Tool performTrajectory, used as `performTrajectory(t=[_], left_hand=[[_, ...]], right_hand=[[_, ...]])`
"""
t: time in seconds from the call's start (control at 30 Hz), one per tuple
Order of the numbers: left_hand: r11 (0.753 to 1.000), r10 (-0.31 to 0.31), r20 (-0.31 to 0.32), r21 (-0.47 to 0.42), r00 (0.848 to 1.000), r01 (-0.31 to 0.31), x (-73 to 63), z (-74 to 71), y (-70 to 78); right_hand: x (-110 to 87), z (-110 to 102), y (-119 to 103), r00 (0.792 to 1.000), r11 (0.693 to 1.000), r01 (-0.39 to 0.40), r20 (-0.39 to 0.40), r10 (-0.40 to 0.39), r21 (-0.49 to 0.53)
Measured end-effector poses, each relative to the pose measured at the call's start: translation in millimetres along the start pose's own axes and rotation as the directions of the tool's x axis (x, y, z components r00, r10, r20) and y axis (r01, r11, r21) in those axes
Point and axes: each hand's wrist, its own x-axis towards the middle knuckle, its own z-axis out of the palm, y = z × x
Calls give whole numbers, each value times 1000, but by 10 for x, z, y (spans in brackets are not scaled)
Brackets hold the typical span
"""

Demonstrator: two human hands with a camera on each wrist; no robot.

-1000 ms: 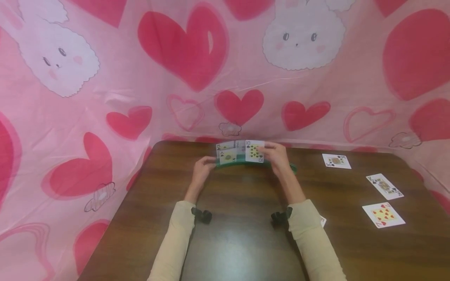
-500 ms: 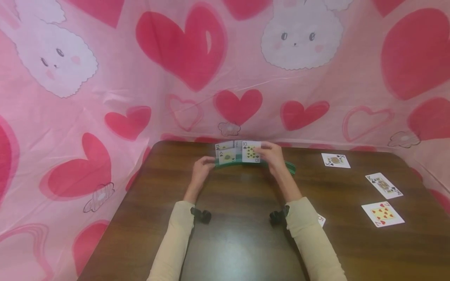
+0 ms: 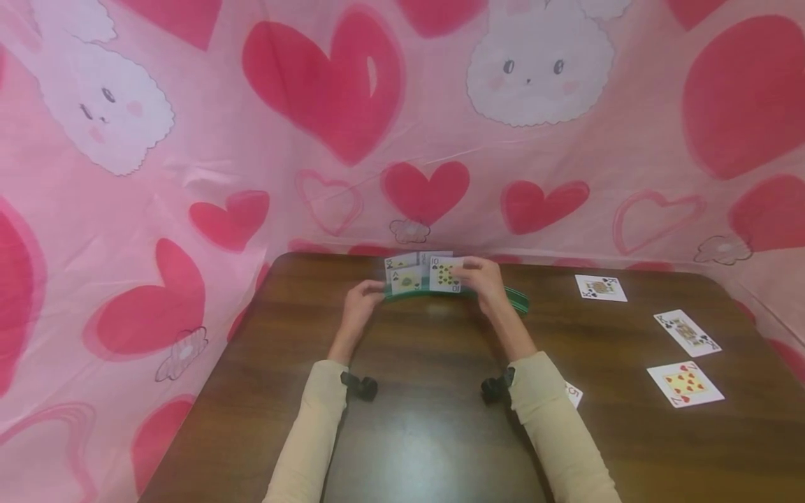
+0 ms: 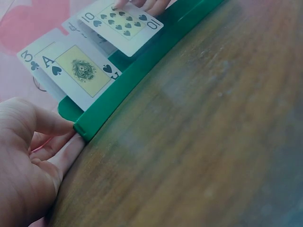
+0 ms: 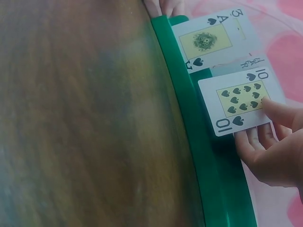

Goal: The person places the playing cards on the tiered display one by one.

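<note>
A curved green card holder (image 4: 106, 111) stands near the table's far edge. My left hand (image 3: 360, 307) pinches its left end between thumb and fingers. At that end the ace of spades (image 4: 84, 71) stands upright in front of the three of clubs (image 4: 27, 57), which it mostly covers. My right hand (image 5: 279, 153) holds the ten of spades (image 5: 232, 113) by its right side, thumb on the face and fingers behind. This card is just right of the ace, over the holder's front. A pale card (image 5: 227, 67) behind it is mostly hidden.
On the brown table (image 3: 428, 391) to the right lie a king (image 3: 602, 288), another face card (image 3: 688, 332) and the seven of hearts (image 3: 685, 383). A five (image 3: 574, 394) shows partly beside my right sleeve. A pink heart-patterned cloth (image 3: 440, 105) hangs behind the table.
My right hand has moved the ten of spades leftward and slightly down, closer to the ace. More of the holder's right end shows. The left hand has stayed at its end.
</note>
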Motion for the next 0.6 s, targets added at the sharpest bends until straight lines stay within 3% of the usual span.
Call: performTrajectory(t=[0.6], left_hand=[[1000,-4,-3,-16,1000,4,-3,-1,28]], right_hand=[[9,76,29,999,999,49,-2,-49,13]])
